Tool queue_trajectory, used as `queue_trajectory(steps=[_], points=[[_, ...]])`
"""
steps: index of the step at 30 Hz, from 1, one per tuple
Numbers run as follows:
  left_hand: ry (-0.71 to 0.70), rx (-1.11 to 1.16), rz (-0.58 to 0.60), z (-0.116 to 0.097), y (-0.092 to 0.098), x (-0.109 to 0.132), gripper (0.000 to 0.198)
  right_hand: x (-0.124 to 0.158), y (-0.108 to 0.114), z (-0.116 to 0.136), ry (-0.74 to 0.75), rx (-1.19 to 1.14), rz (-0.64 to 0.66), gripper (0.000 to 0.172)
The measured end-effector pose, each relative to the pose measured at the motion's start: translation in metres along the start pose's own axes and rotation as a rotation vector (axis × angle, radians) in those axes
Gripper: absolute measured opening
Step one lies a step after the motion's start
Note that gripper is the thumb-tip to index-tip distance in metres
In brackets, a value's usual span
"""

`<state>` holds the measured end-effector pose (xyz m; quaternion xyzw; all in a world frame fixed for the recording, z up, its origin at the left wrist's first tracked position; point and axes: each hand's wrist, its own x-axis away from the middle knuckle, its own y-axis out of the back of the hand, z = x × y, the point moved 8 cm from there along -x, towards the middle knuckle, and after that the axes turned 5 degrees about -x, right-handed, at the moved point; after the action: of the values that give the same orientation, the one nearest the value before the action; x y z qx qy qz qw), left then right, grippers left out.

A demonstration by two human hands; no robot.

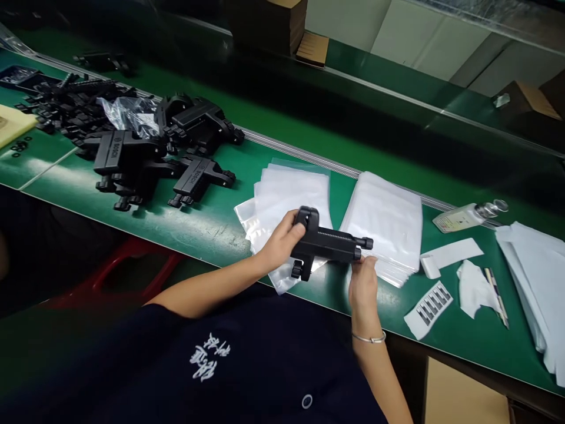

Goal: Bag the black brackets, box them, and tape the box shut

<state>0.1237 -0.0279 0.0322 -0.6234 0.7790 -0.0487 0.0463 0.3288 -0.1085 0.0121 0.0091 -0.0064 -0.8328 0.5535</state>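
Observation:
A black plastic bracket (333,242) with knobs at its ends is held above the green bench, in front of my body. My left hand (282,240) grips its left end, thumb on top. At the opposite end, the fingers of my right hand (364,277) are closed on the tip beside a small knob; part of the grip is hidden. Beneath the bracket lie fanned-out clear plastic bags (291,191). A thicker stack of plastic bags (386,215) sits just behind my right hand. Similar black brackets (196,176), some lettered BOSCH, are piled to the left.
On the right are a label sheet (428,309), a pen (497,294), crumpled white paper (477,287), a bottle (461,218) and large white sheets (536,282). Smaller black parts (75,106) are heaped far left. A metal rail (300,154) runs along the bench. A red stool (119,271) stands below.

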Motion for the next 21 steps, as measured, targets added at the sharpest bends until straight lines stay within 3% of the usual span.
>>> queue_trajectory(steps=[3, 6, 9, 11, 13, 15, 17, 19, 21], points=[[0.291, 0.353, -0.176, 0.019, 0.008, -0.01, 0.044, 0.021, -0.023, 0.03, 0.3, 0.234, 0.2, 0.054], [0.445, 0.552, -0.287, 0.026, 0.007, -0.014, 0.031, 0.044, -0.044, 0.046, 0.538, 0.391, 0.308, 0.039], [0.501, 0.592, -0.326, 0.028, 0.004, -0.012, 0.03, 0.05, -0.048, 0.053, 0.563, 0.354, 0.289, 0.033], [0.487, 0.556, -0.318, 0.029, 0.003, -0.01, 0.033, 0.04, -0.038, 0.054, 0.435, 0.18, 0.2, 0.037], [0.416, 0.48, -0.235, 0.024, -0.001, -0.009, 0.041, 0.026, -0.029, 0.046, 0.211, -0.109, 0.14, 0.05], [0.288, 0.362, -0.065, 0.011, -0.01, -0.008, 0.053, 0.014, -0.025, 0.031, -0.019, -0.346, 0.116, 0.063], [0.148, 0.234, 0.15, -0.007, -0.023, -0.005, 0.067, 0.006, -0.022, 0.014, -0.177, -0.434, 0.069, 0.057], [0.049, 0.123, 0.372, -0.022, -0.036, 0.002, 0.077, 0.001, -0.015, -0.002, -0.246, -0.454, -0.012, 0.046], [-0.013, 0.01, 0.539, -0.031, -0.046, 0.009, 0.08, -0.001, -0.016, -0.011, -0.228, -0.427, 0.012, 0.049]])
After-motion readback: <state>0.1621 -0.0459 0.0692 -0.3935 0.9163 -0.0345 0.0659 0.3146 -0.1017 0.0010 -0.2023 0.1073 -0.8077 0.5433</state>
